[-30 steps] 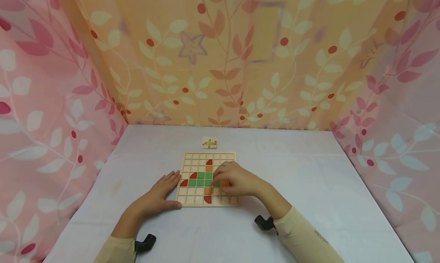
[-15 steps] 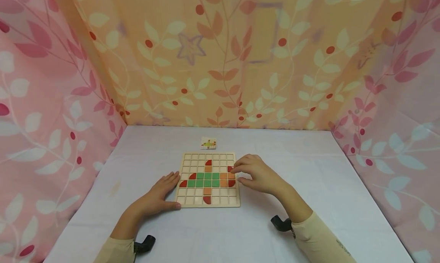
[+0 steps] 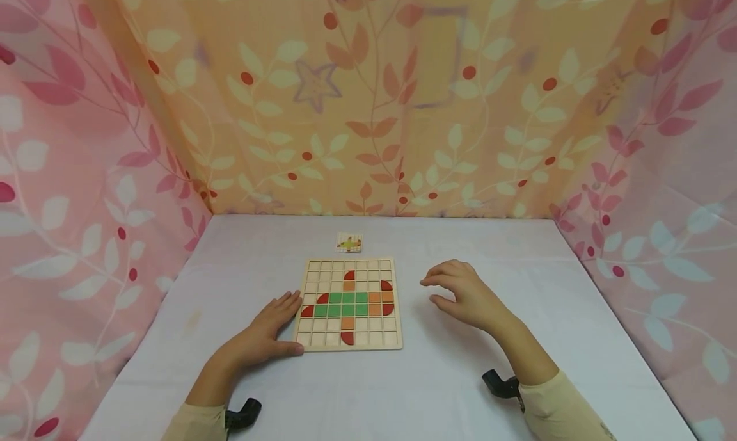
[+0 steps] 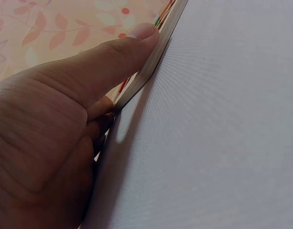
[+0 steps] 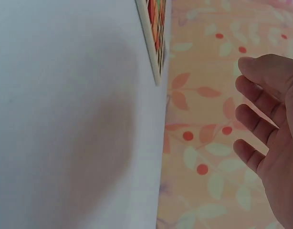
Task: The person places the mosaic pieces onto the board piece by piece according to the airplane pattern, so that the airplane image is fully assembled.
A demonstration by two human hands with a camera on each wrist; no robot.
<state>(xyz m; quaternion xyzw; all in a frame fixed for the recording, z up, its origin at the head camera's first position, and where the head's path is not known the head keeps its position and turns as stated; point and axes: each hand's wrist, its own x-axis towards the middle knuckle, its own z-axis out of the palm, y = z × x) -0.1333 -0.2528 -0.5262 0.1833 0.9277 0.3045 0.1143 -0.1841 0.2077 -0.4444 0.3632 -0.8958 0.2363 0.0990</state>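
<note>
A wooden grid board (image 3: 377, 338) lies flat on the table. Green squares (image 3: 348, 297), orange squares (image 3: 375, 310) and red rounded pieces (image 3: 347, 339) sit in its cells, forming a plane-like figure. My left hand (image 3: 261, 332) rests against the board's left side with extended fingers, its thumb on the near left corner. In the left wrist view that thumb (image 4: 108, 59) touches the board's edge (image 4: 158, 55). My right hand (image 3: 466, 294) is in the air to the right of the board, apart from it. Its fingers are loosely bent and hold nothing, as the right wrist view confirms.
Behind the board lies a small card (image 3: 349, 243) printed with a similar coloured figure on a grid. A white cloth (image 3: 437, 390) covers the table. Patterned curtains (image 3: 368, 108) enclose the back and both sides. A black wrist-camera mount (image 3: 501, 384) sticks out beside the right sleeve.
My right hand has moved from above the board to the right, away from it, uncovering the green, orange and red pieces on the right. The left hand has stayed at the board's left edge.
</note>
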